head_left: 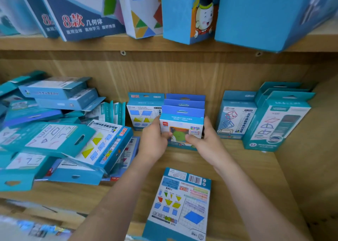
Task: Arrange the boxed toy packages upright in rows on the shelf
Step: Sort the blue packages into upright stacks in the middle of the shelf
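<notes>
On the shelf (237,167), left hand (153,140) and right hand (206,142) grip an upright blue-white box (182,125).

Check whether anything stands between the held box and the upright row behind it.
Nothing visible does. The left hand and right hand grip the box by its sides, directly in front of the blue row. A flat box lies nearer the shelf edge, out of the way.

Upright blue toy box (182,125), mid-shelf (228,160)
</notes>
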{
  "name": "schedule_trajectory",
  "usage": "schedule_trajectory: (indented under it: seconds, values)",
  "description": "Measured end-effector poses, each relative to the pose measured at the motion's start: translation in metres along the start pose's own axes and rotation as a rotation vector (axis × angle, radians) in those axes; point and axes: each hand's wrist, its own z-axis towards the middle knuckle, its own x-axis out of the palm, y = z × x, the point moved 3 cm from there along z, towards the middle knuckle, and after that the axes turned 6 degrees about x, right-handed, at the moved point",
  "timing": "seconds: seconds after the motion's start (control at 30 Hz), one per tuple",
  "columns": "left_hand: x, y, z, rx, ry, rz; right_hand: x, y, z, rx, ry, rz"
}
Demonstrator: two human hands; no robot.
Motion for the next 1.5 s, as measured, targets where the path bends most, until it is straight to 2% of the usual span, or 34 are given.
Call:
schedule_trajectory:
  seconds: [0.2,0.3,0.37,0.43,0.53,0.57,0.63,0.73,0.87,1.0,1.07,1.17,1.23,1.3,1.4,1.5]
  values:
    - [-0.014,-0.006,-0.021,0.027,0.024,0.034,-0.012,-0.008,-0.017,0.084,0.051,-0.151]
    - [-0.037,-0.008,-0.060,0.136,0.037,0.109,-0.027,-0.019,-0.042,0.074,0.067,-0.287]
    - [-0.051,-0.006,-0.095,0.208,0.189,0.015,-0.032,-0.019,-0.070,0.029,0.180,-0.290]
    - [-0.059,-0.004,-0.129,0.236,0.413,-0.047,-0.034,-0.015,-0.102,-0.009,0.321,-0.396]
    - [-0.053,0.007,-0.170,0.278,0.679,0.060,-0.029,-0.021,-0.131,-0.001,0.470,-0.694]
    - [-0.049,0.013,-0.181,0.281,0.700,0.141,-0.026,-0.027,-0.135,0.016,0.490,-0.750]
    - [-0.039,0.019,-0.194,0.375,0.562,0.261,-0.017,-0.038,-0.141,0.033,0.508,-0.790]
    - [-0.036,0.023,-0.193,0.380,0.415,0.171,-0.007,-0.051,-0.144,0.016,0.491,-0.820]
    - [-0.039,0.013,-0.183,0.421,0.374,0.283,-0.009,-0.050,-0.146,0.083,0.526,-0.742]
    - [-0.048,0.003,-0.178,0.415,0.411,0.309,-0.014,-0.044,-0.153,0.034,0.557,-0.670]
    - [-0.061,-0.008,-0.170,0.380,0.344,0.179,-0.015,-0.040,-0.158,-0.011,0.537,-0.581]
    - [-0.074,-0.017,-0.156,0.266,0.236,0.001,-0.017,-0.032,-0.158,-0.054,0.309,-0.306]
    - [-0.081,-0.026,-0.149,0.164,0.195,-0.294,-0.018,-0.026,-0.156,-0.024,0.166,-0.031]
    - [-0.082,-0.034,-0.147,0.077,0.225,-0.538,-0.017,-0.021,-0.155,-0.009,0.093,0.098]
    - [-0.079,-0.042,-0.150,0.081,0.264,-0.603,-0.014,-0.015,-0.155,0.046,0.049,0.230]
    - [-0.077,-0.046,-0.151,0.004,0.232,-0.714,-0.013,-0.006,-0.156,0.071,0.032,0.282]
